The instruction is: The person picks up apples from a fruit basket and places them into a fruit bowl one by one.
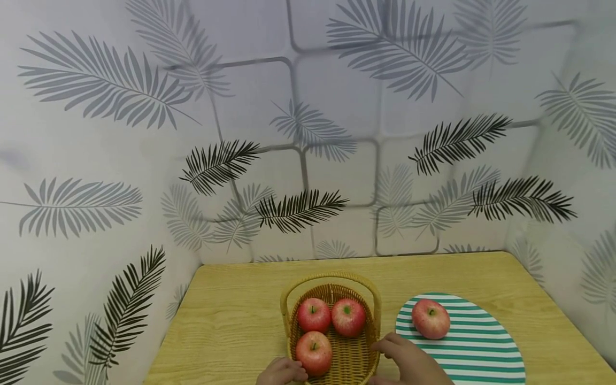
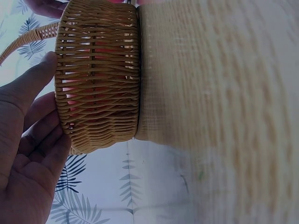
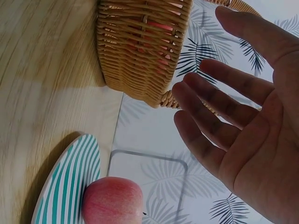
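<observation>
A wicker basket [image 1: 353,355] with an arched handle [image 1: 332,275] stands on the table. Three red apples lie inside: one at back left [image 1: 314,315], one at back right [image 1: 348,317] and one at front left [image 1: 314,354]. At the basket's left rim is my left hand [image 2: 35,135], its thumb and loosely bent fingers touching or almost touching the wicker. My right hand [image 3: 247,112] is by the right rim, fingers spread and relaxed, palm showing, nothing in it. The right wrist view shows a gap between most of its fingers and the basket.
Right of the basket lies a round green-and-white striped placemat or board [image 1: 481,342] with a single apple [image 1: 431,319] on it. The wooden table [image 1: 231,310] meets leaf-patterned walls [image 1: 337,117] at the back and sides.
</observation>
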Action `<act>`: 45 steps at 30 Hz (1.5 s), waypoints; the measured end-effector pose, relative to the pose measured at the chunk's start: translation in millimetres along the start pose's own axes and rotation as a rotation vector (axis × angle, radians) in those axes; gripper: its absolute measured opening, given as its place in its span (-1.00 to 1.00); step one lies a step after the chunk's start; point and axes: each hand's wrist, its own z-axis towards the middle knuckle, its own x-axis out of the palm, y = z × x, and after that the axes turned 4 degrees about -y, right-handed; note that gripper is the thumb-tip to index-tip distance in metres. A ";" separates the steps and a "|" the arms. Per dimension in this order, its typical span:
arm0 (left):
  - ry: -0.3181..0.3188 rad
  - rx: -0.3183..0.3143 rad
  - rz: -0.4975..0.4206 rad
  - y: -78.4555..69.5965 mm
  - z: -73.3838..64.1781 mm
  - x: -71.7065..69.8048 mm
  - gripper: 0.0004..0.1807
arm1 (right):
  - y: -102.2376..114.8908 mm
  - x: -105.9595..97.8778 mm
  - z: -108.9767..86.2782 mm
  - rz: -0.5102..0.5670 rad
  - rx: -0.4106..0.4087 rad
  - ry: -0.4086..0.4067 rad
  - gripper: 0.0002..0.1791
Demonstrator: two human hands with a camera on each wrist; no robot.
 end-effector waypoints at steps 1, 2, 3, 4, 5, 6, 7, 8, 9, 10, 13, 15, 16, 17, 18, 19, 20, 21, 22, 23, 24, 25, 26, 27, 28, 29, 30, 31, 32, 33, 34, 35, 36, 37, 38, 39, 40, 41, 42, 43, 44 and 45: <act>0.000 -0.002 -0.002 -0.2 0.0 0.0 -0.91 | 0.6 0.6 0.4 0.000 -0.006 0.001 -0.41; 0.002 -0.006 -0.006 -0.5 0.1 -0.1 -0.91 | 1.4 0.9 0.8 0.005 -0.014 0.004 -0.41; 0.007 -0.012 -0.007 -0.9 0.2 -0.4 -0.91 | 2.0 1.4 1.2 0.011 -0.017 0.011 -0.40; 0.012 -0.019 -0.013 -1.4 0.5 -0.7 -0.91 | 2.5 1.8 1.7 0.014 -0.011 0.017 -0.41; 0.018 -0.024 -0.016 -2.1 0.8 -1.1 -0.91 | 3.1 2.4 2.0 0.018 -0.006 0.024 -0.41; 0.022 -0.031 -0.021 -3.0 1.1 -1.5 -0.91 | 3.4 2.9 2.4 0.022 -0.010 0.029 -0.40; 0.024 -0.036 -0.024 -3.8 1.4 -1.8 -0.91 | 3.6 3.6 2.8 0.020 -0.020 0.028 -0.39; 0.025 -0.038 -0.027 -4.5 1.6 -2.1 -0.91 | 3.7 4.5 3.6 0.021 -0.033 0.029 -0.39; 0.025 -0.038 -0.027 -5.1 1.9 -2.3 -0.91 | 3.9 5.5 4.3 0.025 -0.038 0.032 -0.39; 0.022 -0.037 -0.028 -5.5 2.0 -2.4 -0.91 | 4.1 6.6 4.7 0.018 -0.058 0.026 -0.40; 0.011 -0.028 -0.022 -5.1 1.9 -2.2 -0.92 | 5.9 10.1 6.8 0.021 -0.105 0.016 -0.41; 0.002 -0.022 -0.019 -3.9 1.4 -1.5 -0.91 | 8.6 11.9 7.8 0.020 -0.106 0.018 -0.41; -0.001 -0.019 -0.016 -3.2 1.2 -1.2 -0.91 | 10.1 12.6 8.1 0.015 -0.109 0.016 -0.41; -0.005 -0.016 -0.016 -2.5 0.9 -0.7 -0.92 | 11.6 13.3 8.8 0.011 -0.110 0.015 -0.41; -0.009 -0.013 -0.017 -2.1 0.8 -0.3 -0.92 | 13.2 13.7 9.1 0.006 -0.099 0.019 -0.41; -0.014 -0.010 -0.016 -1.8 0.7 0.0 -0.92 | 14.7 14.5 9.5 -0.006 -0.101 0.016 -0.40; -0.017 -0.008 -0.016 -1.7 0.7 0.1 -0.92 | 16.3 14.9 9.8 -0.012 -0.099 0.012 -0.41; -0.020 -0.005 -0.017 -1.7 0.7 0.2 -0.92 | 17.2 15.8 9.9 -0.019 -0.115 -0.002 -0.41; -0.022 -0.001 -0.016 -1.8 0.8 0.2 -0.92 | 18.0 16.6 10.2 -0.026 -0.125 -0.012 -0.41; -0.021 0.001 -0.016 -2.0 1.0 -0.1 -0.93 | 18.6 17.6 10.6 -0.035 -0.138 -0.025 -0.42; -0.020 0.001 -0.019 -2.5 1.2 -0.5 -0.93 | 18.9 18.4 11.1 -0.030 -0.146 -0.031 -0.42; -0.018 0.000 -0.021 -2.8 1.3 -0.7 -0.92 | 18.8 19.8 12.1 -0.035 -0.175 -0.050 -0.43; -0.015 -0.002 -0.023 -3.1 1.5 -1.0 -0.92 | 18.4 21.4 13.1 -0.039 -0.206 -0.069 -0.44; -0.010 -0.005 -0.025 -3.5 1.6 -1.3 -0.92 | 17.9 23.2 14.5 -0.044 -0.230 -0.084 -0.45; -0.006 -0.009 -0.026 -3.8 1.8 -1.5 -0.92 | 17.6 24.9 16.0 -0.048 -0.252 -0.097 -0.46; -0.002 -0.013 -0.027 -4.1 2.1 -1.7 -0.92 | 16.7 27.0 17.6 -0.051 -0.280 -0.113 -0.47; -0.001 -0.015 -0.029 -4.3 2.2 -1.7 -0.92 | 16.1 29.2 19.5 -0.053 -0.306 -0.127 -0.48; 0.002 -0.015 -0.028 -4.3 2.4 -1.8 -0.92 | 15.6 31.6 21.0 -0.063 -0.326 -0.143 -0.49; 0.006 -0.011 -0.024 -4.1 2.7 -2.0 -0.92 | 15.3 33.6 22.0 -0.061 -0.337 -0.152 -0.49; 0.006 -0.004 -0.019 -3.9 2.8 -2.1 -0.92 | 14.7 35.8 23.3 -0.064 -0.347 -0.163 -0.49; 0.008 0.004 -0.016 -3.4 3.0 -2.3 -0.92 | 15.0 37.6 24.1 -0.064 -0.352 -0.170 -0.50; 0.010 0.011 -0.011 -2.9 3.0 -2.5 -0.92 | 15.2 39.5 25.0 -0.065 -0.354 -0.176 -0.50; 0.013 0.019 -0.007 -2.3 3.0 -2.7 -0.92 | 15.2 41.4 26.1 -0.066 -0.362 -0.184 -0.50; 0.015 0.029 -0.002 -1.4 3.0 -2.8 -0.92 | 15.8 42.8 27.0 -0.068 -0.362 -0.188 -0.50; 0.016 0.039 0.003 -0.4 2.9 -2.8 -0.92 | 16.6 43.8 27.8 -0.067 -0.361 -0.189 -0.49; 0.014 0.054 0.006 0.6 3.0 -2.5 -0.91 | 17.4 44.9 28.8 -0.073 -0.362 -0.191 -0.49; 0.012 0.063 0.006 1.4 2.9 -2.3 -0.91 | 18.3 45.6 29.8 -0.074 -0.366 -0.192 -0.48; 0.011 0.076 0.010 2.3 3.0 -2.0 -0.91 | 18.7 46.5 31.0 -0.080 -0.371 -0.191 -0.47; 0.009 0.088 0.013 3.2 3.0 -1.6 -0.90 | 19.1 47.1 32.1 -0.085 -0.381 -0.191 -0.47; 0.001 0.098 0.013 3.9 2.8 -1.0 -0.90 | 20.3 47.1 32.7 -0.092 -0.386 -0.186 -0.47; -0.006 0.103 0.011 4.4 2.6 -0.4 -0.90 | 20.8 47.4 33.7 -0.100 -0.393 -0.182 -0.46; -0.015 0.109 0.012 4.8 2.4 0.1 -0.90 | 21.1 47.9 34.9 -0.110 -0.407 -0.183 -0.47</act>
